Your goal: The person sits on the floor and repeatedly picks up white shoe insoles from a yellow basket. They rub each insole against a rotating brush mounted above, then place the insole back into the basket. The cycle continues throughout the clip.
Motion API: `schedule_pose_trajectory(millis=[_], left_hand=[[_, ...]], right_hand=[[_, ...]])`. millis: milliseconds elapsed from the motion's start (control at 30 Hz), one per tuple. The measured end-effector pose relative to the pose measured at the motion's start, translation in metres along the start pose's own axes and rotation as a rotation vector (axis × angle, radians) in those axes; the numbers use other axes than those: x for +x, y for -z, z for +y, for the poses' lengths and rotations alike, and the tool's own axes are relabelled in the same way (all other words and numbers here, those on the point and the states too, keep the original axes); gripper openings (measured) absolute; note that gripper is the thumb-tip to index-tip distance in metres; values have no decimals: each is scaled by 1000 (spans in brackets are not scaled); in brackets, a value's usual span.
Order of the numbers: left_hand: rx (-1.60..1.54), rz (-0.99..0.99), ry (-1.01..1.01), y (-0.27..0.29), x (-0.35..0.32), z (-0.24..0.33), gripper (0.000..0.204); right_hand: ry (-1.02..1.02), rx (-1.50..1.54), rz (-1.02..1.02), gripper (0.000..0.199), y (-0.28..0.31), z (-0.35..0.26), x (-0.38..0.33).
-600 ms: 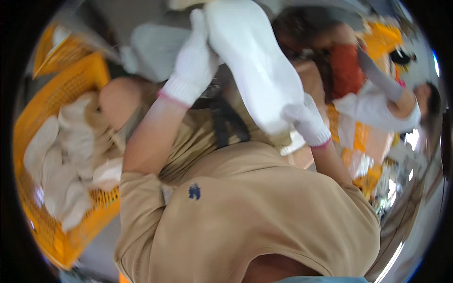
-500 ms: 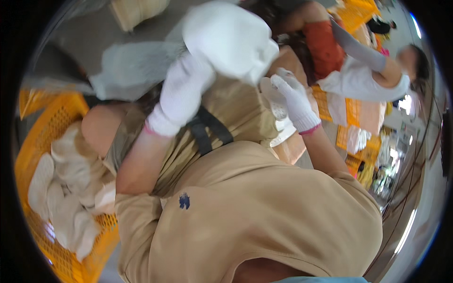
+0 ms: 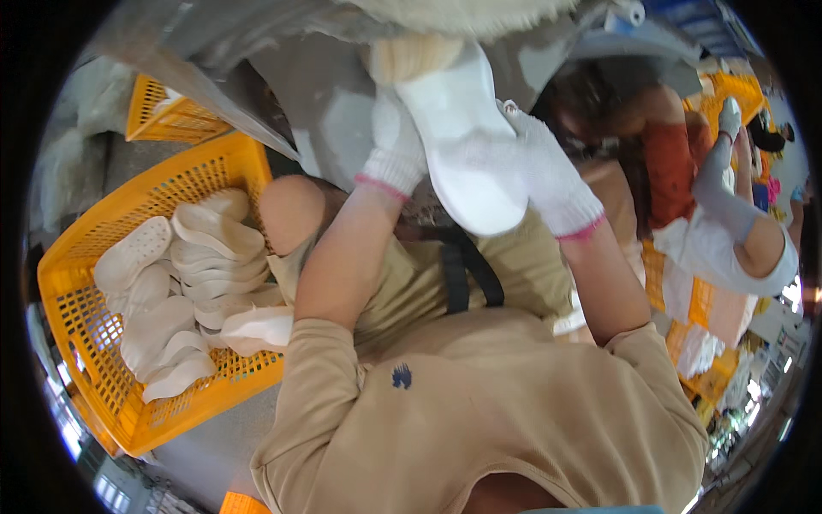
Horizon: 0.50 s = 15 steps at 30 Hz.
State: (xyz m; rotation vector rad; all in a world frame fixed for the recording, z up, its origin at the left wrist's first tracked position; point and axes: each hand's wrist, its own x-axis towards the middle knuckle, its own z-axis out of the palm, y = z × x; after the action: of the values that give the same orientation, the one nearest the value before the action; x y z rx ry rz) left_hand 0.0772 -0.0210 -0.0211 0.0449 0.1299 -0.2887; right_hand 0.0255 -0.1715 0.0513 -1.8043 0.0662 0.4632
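Looking down over a beige shirt (image 3: 479, 385). At left, a yellow latticed basket (image 3: 81, 330), heaped with white clogs (image 3: 158, 330). Along the top edge, a pale fuzzy mass (image 3: 479, 13), blurred. Just below, toward upper middle, a single white shoe (image 3: 449, 107), gripped from both sides: by a gloved right hand (image 3: 539, 163), with fingers closed over its nearer half, and by a gloved left hand (image 3: 396, 133), wrapped along its left edge. Left fingers' exact bend: cannot tell, mostly hidden.
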Motion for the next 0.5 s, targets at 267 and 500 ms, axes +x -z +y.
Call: schedule_pose_trajectory(millis=[267,500], left_hand=[[417,275,-144,6,-31,5,55],[202,415,-290,10,-42,29,69]], right_hand=[[88,60,77,61,-16,15,-34],[164,-175,-253,82,-7,7,-41]])
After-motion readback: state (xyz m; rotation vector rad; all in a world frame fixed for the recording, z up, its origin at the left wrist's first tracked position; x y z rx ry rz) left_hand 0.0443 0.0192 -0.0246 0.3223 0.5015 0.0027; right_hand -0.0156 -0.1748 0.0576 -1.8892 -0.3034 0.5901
